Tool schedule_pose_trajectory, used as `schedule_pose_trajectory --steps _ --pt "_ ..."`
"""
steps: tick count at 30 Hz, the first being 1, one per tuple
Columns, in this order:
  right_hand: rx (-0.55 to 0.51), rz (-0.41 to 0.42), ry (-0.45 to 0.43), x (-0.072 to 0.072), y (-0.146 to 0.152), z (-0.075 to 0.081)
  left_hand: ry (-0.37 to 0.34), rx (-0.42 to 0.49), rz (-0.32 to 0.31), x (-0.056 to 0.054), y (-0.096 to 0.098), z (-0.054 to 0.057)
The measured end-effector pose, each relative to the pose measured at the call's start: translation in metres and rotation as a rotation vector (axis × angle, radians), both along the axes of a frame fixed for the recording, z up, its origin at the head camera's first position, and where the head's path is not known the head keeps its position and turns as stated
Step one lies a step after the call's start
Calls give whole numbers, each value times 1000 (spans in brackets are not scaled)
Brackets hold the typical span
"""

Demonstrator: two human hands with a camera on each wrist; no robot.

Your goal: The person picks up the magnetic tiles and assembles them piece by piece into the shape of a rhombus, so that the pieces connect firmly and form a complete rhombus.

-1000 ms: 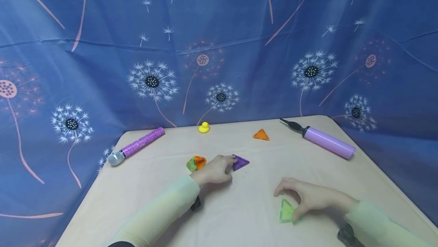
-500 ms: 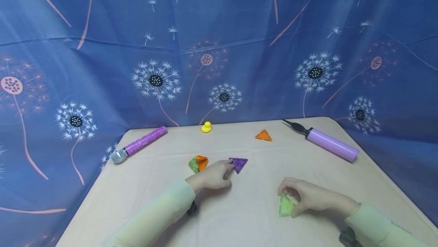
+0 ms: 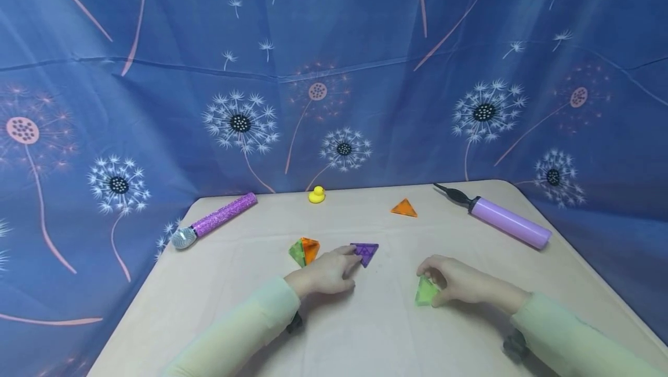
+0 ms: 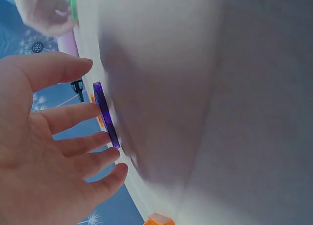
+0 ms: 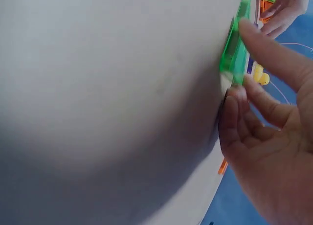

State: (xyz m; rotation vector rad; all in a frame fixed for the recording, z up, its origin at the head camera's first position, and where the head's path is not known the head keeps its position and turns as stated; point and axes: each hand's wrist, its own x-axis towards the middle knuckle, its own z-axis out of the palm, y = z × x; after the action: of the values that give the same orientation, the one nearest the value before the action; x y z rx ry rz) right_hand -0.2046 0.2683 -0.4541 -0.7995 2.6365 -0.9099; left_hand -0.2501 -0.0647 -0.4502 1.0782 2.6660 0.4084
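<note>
A translucent purple triangular magnetic tile lies flat near the middle of the table. The fingertips of my left hand touch its near left edge, and in the left wrist view my fingers reach the purple tile fairly straight, the thumb apart from it. To the right, my right hand pinches a green triangular magnetic tile between thumb and fingers. In the right wrist view, the green tile stands edge-on to the camera, partly covered by the thumb. Green and orange tiles sit joined just behind my left wrist.
An orange triangular tile lies farther back. Along the far edge are a yellow rubber duck, a glittery purple microphone at left and a purple hand pump at right. A blue dandelion-print curtain hangs behind the table.
The purple tile has turned under my left fingers, so one point now faces me. My right hand has closed onto the green tile and moved it away from me and leftward.
</note>
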Motion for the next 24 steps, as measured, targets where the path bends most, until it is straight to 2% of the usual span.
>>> schedule_pose_trajectory --steps 8,14,19,24 --pt "27 -84 55 -37 -15 0 8 -4 -17 -1 6 2" --pt "3 -147 64 -60 -28 2 4 -28 -10 -1 11 4" --pt "-25 -238 56 -79 -38 3 8 -26 -5 -3 11 4" --pt "-3 -294 52 -96 -48 5 11 -6 4 -4 10 3"
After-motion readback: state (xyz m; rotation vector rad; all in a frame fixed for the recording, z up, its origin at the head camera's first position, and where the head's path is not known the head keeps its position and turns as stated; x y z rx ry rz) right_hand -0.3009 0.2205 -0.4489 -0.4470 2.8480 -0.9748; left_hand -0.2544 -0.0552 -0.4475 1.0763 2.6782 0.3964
